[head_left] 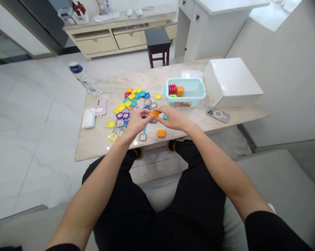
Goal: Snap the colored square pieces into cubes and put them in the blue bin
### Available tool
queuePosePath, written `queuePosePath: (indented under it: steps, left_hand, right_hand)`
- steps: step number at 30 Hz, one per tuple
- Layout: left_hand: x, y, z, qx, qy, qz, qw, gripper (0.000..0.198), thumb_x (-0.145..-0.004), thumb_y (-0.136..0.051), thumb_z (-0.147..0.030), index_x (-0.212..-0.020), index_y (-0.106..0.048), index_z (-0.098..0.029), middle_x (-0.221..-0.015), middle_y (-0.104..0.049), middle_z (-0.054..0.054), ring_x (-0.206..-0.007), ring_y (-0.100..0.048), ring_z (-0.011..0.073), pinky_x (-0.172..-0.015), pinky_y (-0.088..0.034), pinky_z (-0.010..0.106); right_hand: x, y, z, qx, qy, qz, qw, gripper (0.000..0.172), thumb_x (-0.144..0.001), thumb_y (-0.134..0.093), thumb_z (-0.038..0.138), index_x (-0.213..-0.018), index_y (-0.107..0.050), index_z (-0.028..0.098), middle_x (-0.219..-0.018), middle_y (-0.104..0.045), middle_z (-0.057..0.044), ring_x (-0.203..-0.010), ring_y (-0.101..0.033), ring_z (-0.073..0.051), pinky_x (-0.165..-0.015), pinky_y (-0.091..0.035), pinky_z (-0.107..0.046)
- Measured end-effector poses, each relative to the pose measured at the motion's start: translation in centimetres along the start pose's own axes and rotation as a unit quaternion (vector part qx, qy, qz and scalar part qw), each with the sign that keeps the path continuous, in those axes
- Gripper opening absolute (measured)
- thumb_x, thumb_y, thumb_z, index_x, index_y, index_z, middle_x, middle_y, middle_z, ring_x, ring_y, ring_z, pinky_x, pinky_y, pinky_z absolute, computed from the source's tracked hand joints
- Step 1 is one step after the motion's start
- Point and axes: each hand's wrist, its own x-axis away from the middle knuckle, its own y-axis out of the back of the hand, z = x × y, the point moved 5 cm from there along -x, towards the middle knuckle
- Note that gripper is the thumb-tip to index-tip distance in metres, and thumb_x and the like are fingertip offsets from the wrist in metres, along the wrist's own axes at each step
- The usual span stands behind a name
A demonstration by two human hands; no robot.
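An orange notched square tile [154, 114] is gripped between my two hands, above the near middle of the table. My left hand [138, 120] pinches its left side. On its right side are the fingers of my right hand [171, 116]. Around my left hand lie several loose tiles: yellow tiles [122, 106], purple tiles [123, 115], a grey tile [143, 137] and others. Another orange tile [161, 133] rests flat near the table's front edge. Part of the pile is hidden behind my left hand.
A light-blue tub [186, 83] holds red and orange tile stacks. Right of it are a white box [233, 82] and a grey phone [218, 114]. A pink phone [101, 106], tissue pack [89, 118] and water bottle [85, 79] are on the left of the marble-patterned table [92, 146].
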Motion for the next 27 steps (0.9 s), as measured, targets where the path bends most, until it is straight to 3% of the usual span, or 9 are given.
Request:
queuePosePath:
  steps: [3,6,9,11,13,18,22,27]
  left_hand:
    - [1.1,-0.4,0.3,0.008,0.007,0.012,1.0,0.029,-0.08,-0.092,-0.033,-0.095,-0.074,-0.016,-0.074,-0.078,0.003,-0.065,-0.07,0.0156,-0.063,-0.048,0.024]
    - [1.7,-0.4,0.6,0.013,0.03,0.015,0.999,0.024,-0.086,-0.089,-0.032,-0.095,-0.073,-0.017,-0.079,-0.079,0.004,-0.067,-0.071,0.0152,-0.065,-0.051,0.025]
    - [1.7,1.2,0.2,0.069,0.042,-0.074,0.994,0.021,-0.094,-0.083,-0.035,-0.097,-0.071,-0.019,-0.088,-0.08,0.005,-0.067,-0.069,0.0128,-0.065,-0.052,0.023]
    - [1.7,2.8,-0.3,0.147,0.031,-0.153,0.977,0.015,-0.098,-0.077,-0.033,-0.099,-0.068,-0.021,-0.088,-0.076,0.001,-0.064,-0.063,0.0093,-0.063,-0.049,0.021]
    - [1.6,3.9,-0.7,0.219,0.023,-0.198,0.955,0.008,-0.099,-0.071,-0.028,-0.1,-0.065,-0.023,-0.082,-0.068,-0.003,-0.06,-0.056,0.0075,-0.06,-0.045,0.019]
    - [2.0,3.9,-0.4,0.272,0.057,-0.182,0.943,0.008,-0.094,-0.066,-0.019,-0.1,-0.062,-0.023,-0.078,-0.06,-0.003,-0.061,-0.052,0.0086,-0.059,-0.041,0.019]
    - [2.4,4.0,-0.3,0.244,0.036,-0.186,0.951,0.021,-0.087,-0.068,-0.017,-0.103,-0.059,-0.025,-0.08,-0.06,-0.004,-0.064,-0.054,0.0101,-0.061,-0.043,0.021]
    - [2.3,4.6,-0.2,0.249,0.036,-0.202,0.946,0.022,-0.087,-0.067,-0.017,-0.104,-0.057,-0.025,-0.078,-0.06,-0.004,-0.063,-0.054,0.0105,-0.062,-0.042,0.021]
  right_hand:
    - [0.4,-0.3,0.6,0.007,0.021,0.011,1.0,0.055,-0.099,-0.086,0.033,-0.152,-0.074,0.022,-0.15,-0.077,-0.014,-0.14,-0.07,-0.033,-0.125,-0.052,-0.051]
    - [0.6,-0.6,1.1,0.027,0.021,0.026,0.999,0.053,-0.099,-0.087,0.036,-0.149,-0.076,0.022,-0.147,-0.078,-0.014,-0.138,-0.071,-0.033,-0.123,-0.052,-0.049]
    - [0.7,-1.3,0.4,0.099,-0.039,0.062,0.992,0.049,-0.099,-0.088,0.038,-0.143,-0.078,0.018,-0.142,-0.08,-0.016,-0.132,-0.074,-0.035,-0.117,-0.055,-0.046]
    - [0.8,-1.9,-0.8,0.158,-0.103,0.102,0.977,0.046,-0.098,-0.089,0.04,-0.137,-0.08,0.015,-0.135,-0.082,-0.02,-0.126,-0.076,-0.038,-0.109,-0.058,-0.045]
    - [1.2,-2.6,-2.1,0.196,-0.148,0.145,0.959,0.045,-0.098,-0.089,0.043,-0.134,-0.081,0.015,-0.131,-0.083,-0.021,-0.121,-0.077,-0.039,-0.103,-0.059,-0.043]
    - [2.2,-4.3,-3.9,0.241,-0.177,0.212,0.93,0.047,-0.098,-0.088,0.043,-0.135,-0.08,0.016,-0.134,-0.081,-0.022,-0.123,-0.077,-0.039,-0.101,-0.06,-0.042]
    - [3.0,-5.7,-3.9,0.258,-0.179,0.228,0.921,0.046,-0.1,-0.086,0.041,-0.137,-0.077,0.017,-0.136,-0.081,-0.022,-0.124,-0.077,-0.038,-0.099,-0.06,-0.041]
    - [3.5,-7.3,-3.4,0.281,-0.172,0.247,0.911,0.042,-0.102,-0.083,0.043,-0.137,-0.076,0.019,-0.138,-0.081,-0.02,-0.124,-0.078,-0.037,-0.097,-0.062,-0.038]
